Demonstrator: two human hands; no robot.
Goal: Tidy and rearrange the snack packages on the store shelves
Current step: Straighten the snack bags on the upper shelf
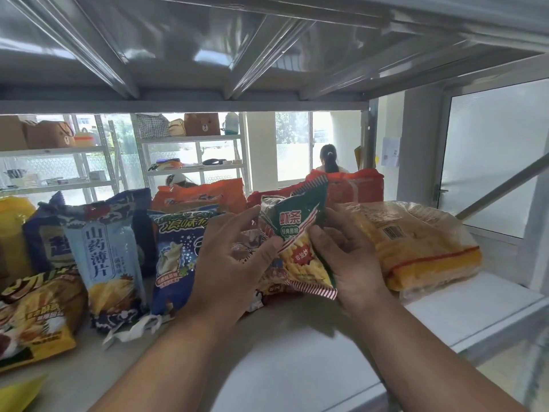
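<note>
1. A white shelf holds many snack bags, with another metal shelf right above it.
2. A big clear bag of yellow snacks lies flat on the right side of the shelf, just beside the right hand.
3. A light blue bag stands on the left, and a dark blue bag stands next to it, partly behind the left hand.
4. A yellow bag lies at the far left, near the front.
5. Orange bags and red bags stand at the back.
6. The left hand has its fingers curled on the left edge of the green bag; its thumb touches that edge.
7. The right hand grips the right side of the green bag, thumb on the front.
8. The green bag is tilted, held up between both hands in the middle of the shelf, over a red-and-white bag.
9. Far behind, a person faces a window.
</note>
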